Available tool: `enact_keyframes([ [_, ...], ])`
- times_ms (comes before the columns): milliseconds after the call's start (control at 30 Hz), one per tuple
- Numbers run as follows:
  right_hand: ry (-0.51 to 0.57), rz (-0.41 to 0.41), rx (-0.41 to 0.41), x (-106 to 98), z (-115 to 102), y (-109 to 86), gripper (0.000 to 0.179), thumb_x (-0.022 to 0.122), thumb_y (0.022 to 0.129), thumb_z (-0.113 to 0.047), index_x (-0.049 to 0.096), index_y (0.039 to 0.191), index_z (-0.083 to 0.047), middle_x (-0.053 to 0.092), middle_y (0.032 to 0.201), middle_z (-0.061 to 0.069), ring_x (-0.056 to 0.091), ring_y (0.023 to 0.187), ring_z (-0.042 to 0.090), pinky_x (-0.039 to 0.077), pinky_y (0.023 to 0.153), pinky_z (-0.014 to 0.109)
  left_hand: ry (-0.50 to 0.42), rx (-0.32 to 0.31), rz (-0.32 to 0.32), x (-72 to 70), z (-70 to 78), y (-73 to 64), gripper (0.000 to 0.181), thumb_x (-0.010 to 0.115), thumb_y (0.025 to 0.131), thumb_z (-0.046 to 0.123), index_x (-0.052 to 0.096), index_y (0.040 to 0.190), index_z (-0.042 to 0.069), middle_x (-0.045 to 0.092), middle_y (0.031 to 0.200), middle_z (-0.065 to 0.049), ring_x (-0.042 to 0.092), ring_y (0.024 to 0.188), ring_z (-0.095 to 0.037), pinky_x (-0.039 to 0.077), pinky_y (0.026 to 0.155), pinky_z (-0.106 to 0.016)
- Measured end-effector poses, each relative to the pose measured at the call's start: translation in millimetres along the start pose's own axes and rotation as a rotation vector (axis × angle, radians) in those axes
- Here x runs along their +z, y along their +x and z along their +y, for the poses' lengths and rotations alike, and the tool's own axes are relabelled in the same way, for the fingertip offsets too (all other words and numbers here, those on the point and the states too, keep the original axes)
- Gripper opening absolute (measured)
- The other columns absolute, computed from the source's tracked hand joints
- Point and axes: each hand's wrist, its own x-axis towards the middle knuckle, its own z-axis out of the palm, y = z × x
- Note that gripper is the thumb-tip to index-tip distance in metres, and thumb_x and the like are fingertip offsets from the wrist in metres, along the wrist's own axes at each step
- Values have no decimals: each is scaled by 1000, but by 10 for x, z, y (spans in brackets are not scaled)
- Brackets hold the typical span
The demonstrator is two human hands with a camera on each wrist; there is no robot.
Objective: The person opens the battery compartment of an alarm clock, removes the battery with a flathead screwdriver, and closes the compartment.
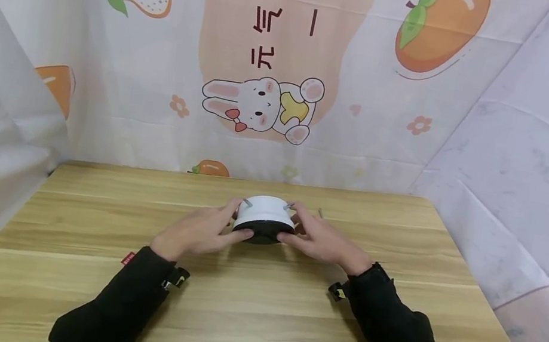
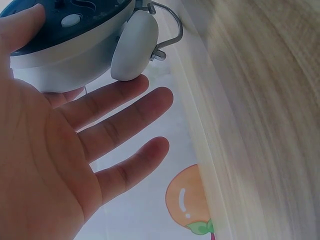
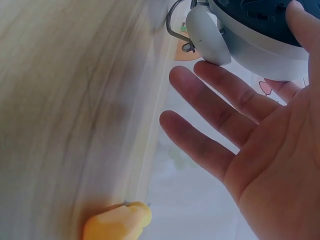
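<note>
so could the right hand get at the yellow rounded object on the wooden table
Probably yes: in the right wrist view nothing shows between the yellow object and the right hand, though it would likely have to let go of the white and black round clock first.

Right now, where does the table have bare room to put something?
The table is bare between left sleeve and right sleeve, before the clock. Outside each sleeve, it is also bare to the side edge. It is crowded around the clock, between left hand and right hand, and near the latter, where a yellow thing shows.
</note>
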Motion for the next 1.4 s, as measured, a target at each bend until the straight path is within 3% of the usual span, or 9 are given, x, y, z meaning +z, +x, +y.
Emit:
enact_keyframes([
  [467, 2, 0, 1, -2, 9, -10, 60, 60, 98, -55, 35, 146, -27, 64, 118, 7, 66, 103, 18, 53, 89, 40, -1, -3, -4, -12, 4, -3, 79, 47, 96, 72, 33, 151, 16, 63, 124, -4, 61, 97, -15, 49, 87, -40],
  [767, 8, 51, -61, -13, 10, -20, 65, 65, 98, -47, 39, 148, -14, 53, 138, 7, 59, 121, 26, 52, 96, 44, 0, 10, 3, 22, 1, 32, 82, 44, 95, 75, 33, 151, 16, 64, 120, -4, 61, 95, -14, 49, 85, -37],
  [1100, -20, 80, -156, -13, -62, 19, 54, 66, 99, -43, 45, 140, -15, 59, 127, 2, 62, 116, 21, 52, 96, 39, 3, -37, -15, -30, 8, -34, 97, 38, 94, 79, 22, 160, 9, 61, 132, -13, 61, 114, -20, 47, 99, -42],
  [1400, 10, 70, -189, 16, -102, -10, 64, 64, 102, -31, 32, 156, -21, 56, 135, 0, 63, 112, 14, 52, 95, 37, -30, -10, 0, -42, 20, -30, 85, 36, 97, 75, 33, 154, 12, 62, 128, -7, 61, 105, -16, 49, 93, -40],
])
